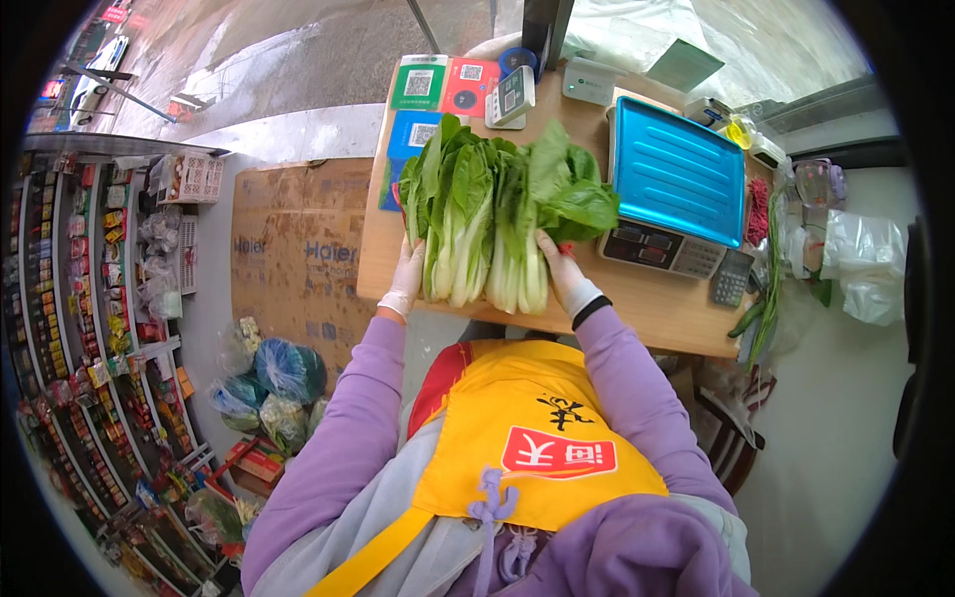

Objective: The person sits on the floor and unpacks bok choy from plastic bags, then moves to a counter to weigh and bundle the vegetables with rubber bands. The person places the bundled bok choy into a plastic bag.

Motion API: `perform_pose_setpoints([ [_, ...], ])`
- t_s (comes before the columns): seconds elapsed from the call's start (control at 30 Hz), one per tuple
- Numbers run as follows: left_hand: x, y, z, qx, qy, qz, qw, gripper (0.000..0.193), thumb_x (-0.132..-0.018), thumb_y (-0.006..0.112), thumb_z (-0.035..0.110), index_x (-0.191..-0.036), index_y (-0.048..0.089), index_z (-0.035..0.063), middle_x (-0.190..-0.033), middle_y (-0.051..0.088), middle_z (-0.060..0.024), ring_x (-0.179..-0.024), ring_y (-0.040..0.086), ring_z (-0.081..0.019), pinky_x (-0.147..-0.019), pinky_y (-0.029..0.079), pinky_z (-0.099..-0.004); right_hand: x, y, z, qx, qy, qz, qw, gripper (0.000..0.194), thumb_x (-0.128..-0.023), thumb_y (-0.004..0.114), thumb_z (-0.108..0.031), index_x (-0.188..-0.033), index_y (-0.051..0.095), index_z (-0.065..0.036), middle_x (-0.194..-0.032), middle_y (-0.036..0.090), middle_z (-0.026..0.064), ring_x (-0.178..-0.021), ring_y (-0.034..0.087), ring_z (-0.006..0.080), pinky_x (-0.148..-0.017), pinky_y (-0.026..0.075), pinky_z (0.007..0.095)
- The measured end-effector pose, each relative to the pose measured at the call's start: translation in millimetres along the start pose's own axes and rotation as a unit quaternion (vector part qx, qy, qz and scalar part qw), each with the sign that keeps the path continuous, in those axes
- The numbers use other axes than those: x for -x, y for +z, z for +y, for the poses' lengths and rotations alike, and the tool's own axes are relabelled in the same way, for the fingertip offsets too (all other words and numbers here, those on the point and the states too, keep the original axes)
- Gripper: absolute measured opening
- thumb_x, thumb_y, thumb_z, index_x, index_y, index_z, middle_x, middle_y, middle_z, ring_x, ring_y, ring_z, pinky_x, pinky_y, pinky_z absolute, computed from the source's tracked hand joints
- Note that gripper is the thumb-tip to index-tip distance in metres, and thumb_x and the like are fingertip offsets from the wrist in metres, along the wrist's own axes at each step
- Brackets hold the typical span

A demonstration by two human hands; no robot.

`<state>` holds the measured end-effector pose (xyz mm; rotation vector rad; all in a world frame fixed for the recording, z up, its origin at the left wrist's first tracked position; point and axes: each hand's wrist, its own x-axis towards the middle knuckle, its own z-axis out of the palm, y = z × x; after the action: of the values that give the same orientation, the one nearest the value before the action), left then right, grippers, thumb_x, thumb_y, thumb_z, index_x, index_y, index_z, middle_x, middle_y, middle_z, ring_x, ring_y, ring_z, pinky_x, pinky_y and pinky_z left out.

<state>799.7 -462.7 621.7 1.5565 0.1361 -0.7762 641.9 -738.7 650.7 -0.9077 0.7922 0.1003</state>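
Observation:
Several heads of leafy green lettuce [459, 239] lie side by side on the wooden table [671, 321], their pale stalks towards me and their leaves away. My left hand [406, 274], in a thin white glove, grips the left side of the greens. At the other side my right hand [561, 270], gloved too, holds the stalks of the rightmost head [518, 254]. A bit of something red shows beside my right fingers. Leaves and stalks hide some of the fingertips.
Right of the greens stands a digital scale [649, 250] with a blue tray [680, 160]; a calculator [732, 278] lies by its corner. Payment-code cards [419, 83] and a code stand [512, 98] occupy the far side. Packed shelves [82, 298] and bagged vegetables [287, 369] are at left.

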Motion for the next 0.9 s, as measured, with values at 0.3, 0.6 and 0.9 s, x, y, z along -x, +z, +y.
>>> perform_pose_setpoints([
  [0.3,12.2,-7.5,9.9,0.036,-0.027,0.016,0.999,0.058,-0.108,0.046,0.032,-0.156,0.03,0.0054,-0.15,0.047,-0.0097,-0.136,0.045,-0.0212,-0.112,0.036,-0.0319,-15.0,33.7,-19.8,0.096,-0.044,-0.007,0.994,0.082,-0.091,0.073,-0.047,-0.148,0.04,0.001,-0.145,0.053,0.0122,-0.128,0.052,0.0236,-0.11,0.038,0.033],
  [0.6,-9.7,-43.2,-6.7,-0.165,-0.041,0.15,0.974,0.064,-0.099,0.061,0.031,-0.148,0.04,-0.0048,-0.142,0.049,-0.0238,-0.131,0.047,-0.0275,-0.109,0.037,-0.0337,20.6,-14.5,-16.1,0.196,-0.027,0.103,0.975,0.056,-0.102,0.055,-0.048,-0.125,0.063,0.002,-0.121,0.068,0.0126,-0.107,0.06,0.0247,-0.098,0.043,0.0328],
  [0.9,28.6,-22.3,52.8,-0.371,0.122,0.205,0.897,0.079,-0.089,0.071,0.03,-0.153,0.035,0.0009,-0.157,0.03,-0.0312,-0.148,0.028,-0.0411,-0.119,0.027,-0.0404,9.8,-53.0,18.1,0.205,-0.019,0.163,0.965,0.061,-0.099,0.056,-0.053,-0.12,0.06,0.005,-0.112,0.067,0.0198,-0.095,0.06,0.0251,-0.089,0.047,0.0371],
])
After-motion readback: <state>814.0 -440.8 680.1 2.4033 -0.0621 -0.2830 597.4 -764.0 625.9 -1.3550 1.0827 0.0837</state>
